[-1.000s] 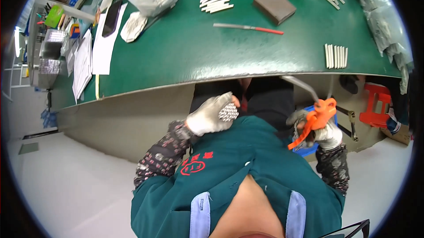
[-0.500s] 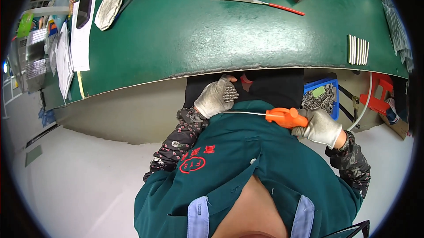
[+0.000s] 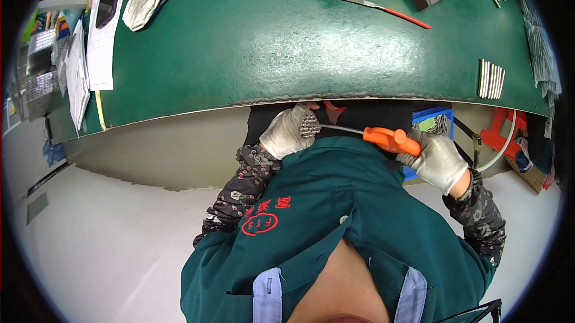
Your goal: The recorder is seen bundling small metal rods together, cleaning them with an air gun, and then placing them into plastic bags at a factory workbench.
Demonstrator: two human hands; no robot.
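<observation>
Just below the near edge of the green desk (image 3: 287,53), the person's gloved left hand (image 3: 287,132) was closed around a small bundle of thin metal pins (image 3: 309,125), while the right hand (image 3: 440,160) was clamped on the orange handle of a slim file (image 3: 390,140) whose blade reached across to the bundle's end. It looked like the filing step itself, mid-stroke. The next move would seem to call for a steady push along the pin ends, bundle held tight. Another red-tipped file (image 3: 365,4) lay toward the far edge, and a row of finished pins (image 3: 491,78) near the right edge.
</observation>
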